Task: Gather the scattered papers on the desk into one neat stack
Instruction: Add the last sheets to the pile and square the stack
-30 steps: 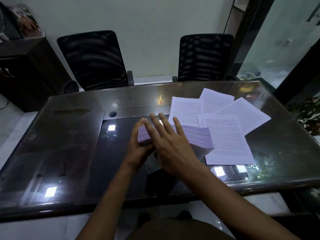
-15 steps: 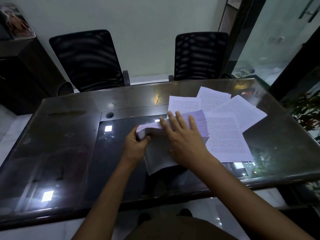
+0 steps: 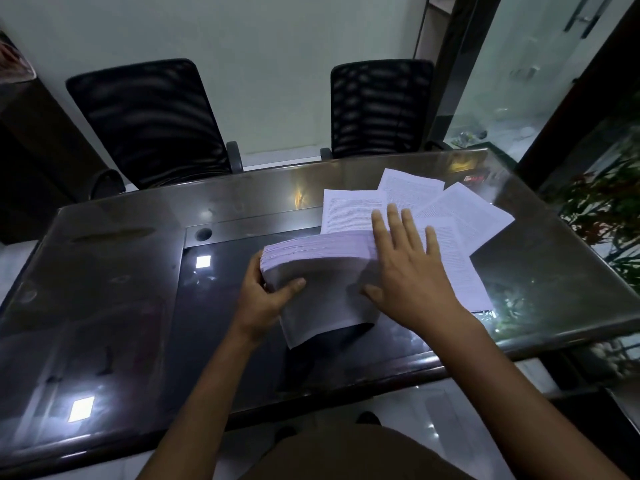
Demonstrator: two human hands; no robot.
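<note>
Two hands work one thick stack of papers (image 3: 322, 259) near the middle of the glass-topped counter (image 3: 121, 271). On my feed, the left hand (image 3: 266, 299) is clamped on the stack's left end, its thumb curled across the pale face turned toward me and its other fingers hidden behind the pile. That forearm rises from the lower edge of view, nearly straight, with the wrist bent a little inward.

The stack is tilted. Its far long edge is raised, so the fanned sheet edges show along the top, and its near corner hangs low toward the counter. I cannot tell whether that corner touches the glass.

The right hand (image 3: 412, 275) lies flat against the stack's right part and grips nothing. Its fingers are straight and spread, with the tips reaching past the raised edge, and its thumb stretches left across the pale face. Its forearm slants in from the lower right. A stretch of bare paper keeps the two hands apart.

Four loose sheets (image 3: 467, 216), all printed, lie overlapping on the counter just beyond and to the right of the stack. The nearest one runs under the right hand's fingertips. Across the counter stand a black mesh chair (image 3: 149, 119) and a second chair (image 3: 381, 105).
</note>
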